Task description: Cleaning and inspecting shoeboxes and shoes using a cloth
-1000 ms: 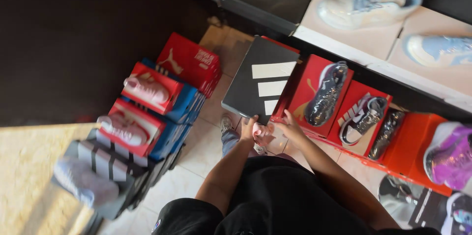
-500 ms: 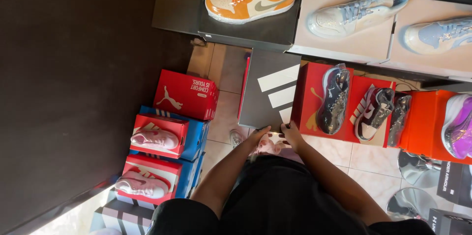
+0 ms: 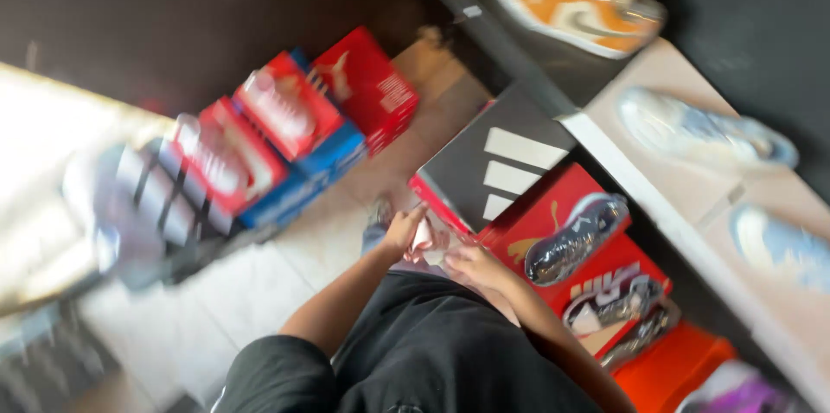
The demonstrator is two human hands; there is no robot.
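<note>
Between the hands: a small pale, crumpled thing (image 3: 435, 244), maybe thin paper or plastic; too blurred to tell more.
Left hand: the left hand (image 3: 403, 231) is curled on the left edge of the pale thing and pinches it.
Right hand: the right hand (image 3: 471, 264) closes on its lower right side; both hands are close together, low in front of the black shirt.
Just behind: a flat black box (image 3: 493, 166) with three white stripes, leaning on red boxes.
Right side: a glossy wrapped shoe (image 3: 571, 240) lies on a red cardboard box (image 3: 553, 205).
Left side: stacked red and blue boxes (image 3: 285, 145), very blurred.
Above: an orange and white sneaker (image 3: 577, 0) on a dark shelf.
Floor: pale tiles (image 3: 251, 292).
</note>
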